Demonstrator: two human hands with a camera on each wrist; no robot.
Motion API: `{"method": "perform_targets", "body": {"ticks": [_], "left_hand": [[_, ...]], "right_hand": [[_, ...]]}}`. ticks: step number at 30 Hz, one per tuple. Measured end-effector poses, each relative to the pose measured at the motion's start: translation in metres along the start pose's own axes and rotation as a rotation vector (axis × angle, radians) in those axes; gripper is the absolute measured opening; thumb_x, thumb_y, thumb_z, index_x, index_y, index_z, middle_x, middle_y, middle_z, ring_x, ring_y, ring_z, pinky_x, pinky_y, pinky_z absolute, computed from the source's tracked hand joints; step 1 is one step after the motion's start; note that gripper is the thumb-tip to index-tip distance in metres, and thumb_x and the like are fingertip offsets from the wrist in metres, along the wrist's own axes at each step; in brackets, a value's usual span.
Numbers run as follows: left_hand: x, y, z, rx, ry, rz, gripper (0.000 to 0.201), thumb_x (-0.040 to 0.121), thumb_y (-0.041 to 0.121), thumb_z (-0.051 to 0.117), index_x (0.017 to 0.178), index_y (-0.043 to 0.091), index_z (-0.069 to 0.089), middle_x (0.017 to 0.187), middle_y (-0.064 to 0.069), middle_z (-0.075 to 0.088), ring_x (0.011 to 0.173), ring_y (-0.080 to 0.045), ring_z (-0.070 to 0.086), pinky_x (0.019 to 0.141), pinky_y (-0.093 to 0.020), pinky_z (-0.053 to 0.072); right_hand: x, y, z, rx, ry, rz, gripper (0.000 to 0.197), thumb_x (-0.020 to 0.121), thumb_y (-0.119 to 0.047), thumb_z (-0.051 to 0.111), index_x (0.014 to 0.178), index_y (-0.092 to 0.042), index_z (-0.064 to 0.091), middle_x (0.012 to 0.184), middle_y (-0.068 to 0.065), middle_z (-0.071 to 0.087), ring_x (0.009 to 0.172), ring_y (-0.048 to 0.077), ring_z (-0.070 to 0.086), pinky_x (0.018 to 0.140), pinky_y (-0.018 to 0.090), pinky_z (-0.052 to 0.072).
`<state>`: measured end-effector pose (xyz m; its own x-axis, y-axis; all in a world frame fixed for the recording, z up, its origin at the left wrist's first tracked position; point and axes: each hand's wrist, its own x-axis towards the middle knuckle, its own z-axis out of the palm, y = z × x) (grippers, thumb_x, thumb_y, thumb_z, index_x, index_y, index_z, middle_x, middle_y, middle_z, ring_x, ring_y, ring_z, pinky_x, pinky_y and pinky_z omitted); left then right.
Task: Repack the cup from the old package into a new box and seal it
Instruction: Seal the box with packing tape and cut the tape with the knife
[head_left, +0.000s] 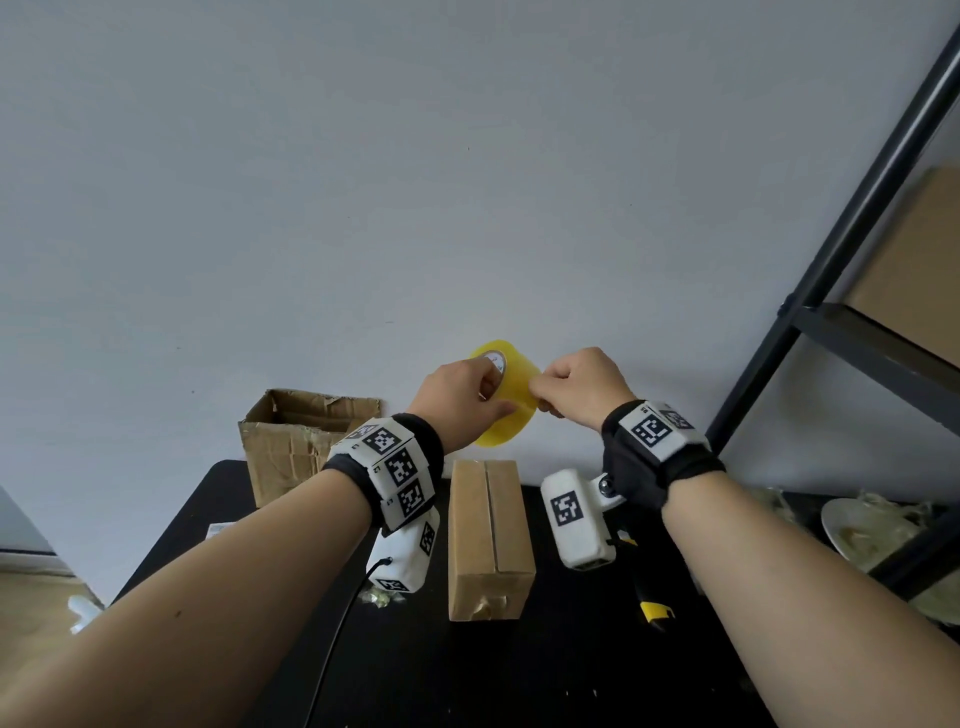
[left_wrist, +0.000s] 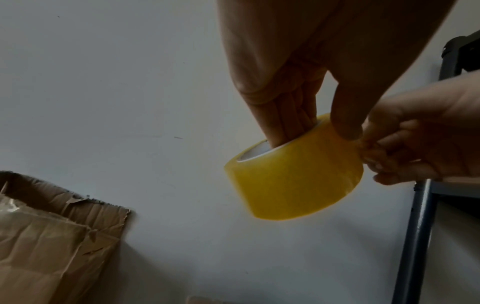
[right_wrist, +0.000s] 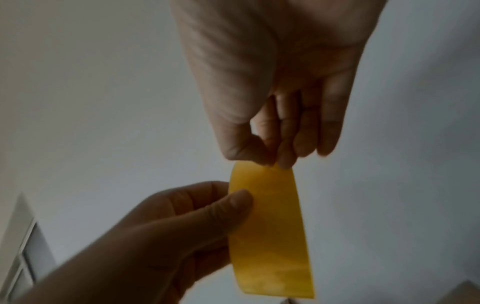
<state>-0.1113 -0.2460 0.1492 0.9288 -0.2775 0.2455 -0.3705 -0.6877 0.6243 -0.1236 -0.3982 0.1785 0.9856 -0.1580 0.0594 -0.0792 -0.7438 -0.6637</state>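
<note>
A yellow tape roll (head_left: 511, 395) is held up in front of the wall, above the table. My left hand (head_left: 462, 400) grips it, fingers inside the core (left_wrist: 291, 131) and thumb on the outer face (right_wrist: 233, 205). My right hand (head_left: 569, 389) pinches the tape at the roll's right side (left_wrist: 369, 148), thumb and forefinger tips meeting on the yellow tape (right_wrist: 270, 162). Below the hands, a closed brown box (head_left: 491, 535) lies on the black table (head_left: 467, 675), its top flaps meeting in a centre seam. The torn old carton (head_left: 296, 441) stands open at the back left. No cup is visible.
A yellow-and-black knife (head_left: 652, 603) lies right of the closed box. Crumpled plastic wrap and a white plate (head_left: 862, 535) sit at the far right. A dark metal shelf (head_left: 857, 322) holding a cardboard box (head_left: 919, 270) stands on the right. The wall is close behind.
</note>
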Motion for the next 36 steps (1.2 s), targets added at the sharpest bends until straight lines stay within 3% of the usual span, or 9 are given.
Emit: {"method": "perform_targets", "body": {"ticks": [4, 6, 8, 11, 14, 20, 27, 31, 36], "left_hand": [[0.003, -0.007, 0.004, -0.025, -0.006, -0.055, 0.019, 0.084, 0.027, 0.066, 0.086, 0.013, 0.053, 0.088, -0.002, 0.057, 0.082, -0.02, 0.052, 0.073, -0.03, 0.041], [0.002, -0.016, 0.007, -0.075, -0.01, -0.11, 0.02, 0.084, 0.027, 0.067, 0.085, 0.012, 0.054, 0.087, -0.003, 0.056, 0.082, -0.02, 0.051, 0.074, -0.03, 0.04], [0.002, -0.02, 0.01, -0.167, -0.017, -0.147, 0.02, 0.083, 0.026, 0.068, 0.085, 0.01, 0.056, 0.085, -0.004, 0.055, 0.08, -0.02, 0.051, 0.073, -0.029, 0.041], [0.003, -0.016, 0.01, -0.282, -0.016, -0.177, 0.02, 0.083, 0.025, 0.07, 0.081, 0.01, 0.056, 0.081, -0.005, 0.054, 0.073, -0.021, 0.051, 0.071, -0.03, 0.042], [0.007, -0.01, 0.011, -0.327, -0.016, -0.189, 0.022, 0.082, 0.025, 0.071, 0.079, 0.009, 0.056, 0.075, -0.006, 0.053, 0.07, -0.021, 0.05, 0.07, -0.033, 0.044], [0.006, -0.011, 0.013, -0.442, -0.013, -0.241, 0.024, 0.081, 0.025, 0.072, 0.087, 0.004, 0.061, 0.077, -0.008, 0.055, 0.073, -0.021, 0.053, 0.082, -0.045, 0.051], [0.002, -0.005, 0.014, -0.5, -0.028, -0.242, 0.032, 0.083, 0.024, 0.07, 0.099, -0.003, 0.062, 0.081, -0.009, 0.057, 0.075, -0.022, 0.054, 0.08, -0.044, 0.051], [-0.003, -0.003, 0.013, -0.508, -0.148, -0.226, 0.047, 0.082, 0.024, 0.072, 0.12, 0.007, 0.05, 0.106, -0.008, 0.067, 0.097, -0.024, 0.064, 0.089, -0.038, 0.05], [-0.003, 0.001, 0.008, -0.325, -0.144, -0.174, 0.056, 0.081, 0.021, 0.072, 0.127, 0.009, 0.042, 0.095, -0.002, 0.061, 0.082, -0.017, 0.056, 0.06, -0.02, 0.043]], "right_hand": [[-0.01, -0.011, -0.005, 0.262, -0.13, -0.035, 0.017, 0.078, -0.004, 0.058, 0.061, -0.002, 0.06, 0.061, 0.009, 0.059, 0.059, 0.019, 0.052, 0.064, 0.031, 0.051], [-0.007, -0.013, -0.009, 0.388, -0.01, -0.013, 0.018, 0.079, -0.005, 0.058, 0.061, -0.005, 0.059, 0.061, 0.007, 0.059, 0.06, 0.02, 0.053, 0.067, 0.034, 0.054], [0.002, -0.008, -0.012, 0.269, 0.166, -0.015, 0.015, 0.081, -0.012, 0.059, 0.067, -0.011, 0.066, 0.07, 0.004, 0.066, 0.072, 0.022, 0.06, 0.081, 0.036, 0.054], [0.0, -0.001, -0.002, -0.049, 0.107, -0.022, 0.024, 0.09, -0.018, 0.054, 0.097, -0.005, 0.072, 0.102, 0.009, 0.072, 0.102, 0.026, 0.063, 0.091, 0.03, 0.048], [-0.008, 0.002, 0.012, -0.097, 0.064, -0.074, 0.025, 0.092, -0.015, 0.052, 0.102, -0.005, 0.072, 0.108, 0.014, 0.07, 0.107, 0.031, 0.061, 0.092, 0.035, 0.048], [-0.008, 0.01, 0.019, 0.031, 0.198, -0.14, 0.014, 0.082, -0.019, 0.071, 0.092, -0.012, 0.076, 0.094, 0.005, 0.074, 0.091, 0.019, 0.067, 0.081, 0.023, 0.05], [-0.008, 0.009, 0.017, -0.051, 0.28, -0.117, 0.013, 0.089, -0.015, 0.06, 0.084, -0.016, 0.073, 0.092, 0.001, 0.072, 0.086, 0.021, 0.064, 0.07, 0.024, 0.046], [-0.005, 0.001, 0.013, -0.015, 0.254, -0.095, 0.015, 0.091, -0.012, 0.056, 0.089, -0.011, 0.071, 0.1, 0.004, 0.071, 0.095, 0.024, 0.063, 0.075, 0.025, 0.045], [-0.006, -0.002, 0.011, 0.02, 0.188, -0.101, 0.02, 0.094, -0.015, 0.054, 0.094, 0.0, 0.068, 0.099, 0.012, 0.07, 0.095, 0.028, 0.062, 0.08, 0.031, 0.047]]}}
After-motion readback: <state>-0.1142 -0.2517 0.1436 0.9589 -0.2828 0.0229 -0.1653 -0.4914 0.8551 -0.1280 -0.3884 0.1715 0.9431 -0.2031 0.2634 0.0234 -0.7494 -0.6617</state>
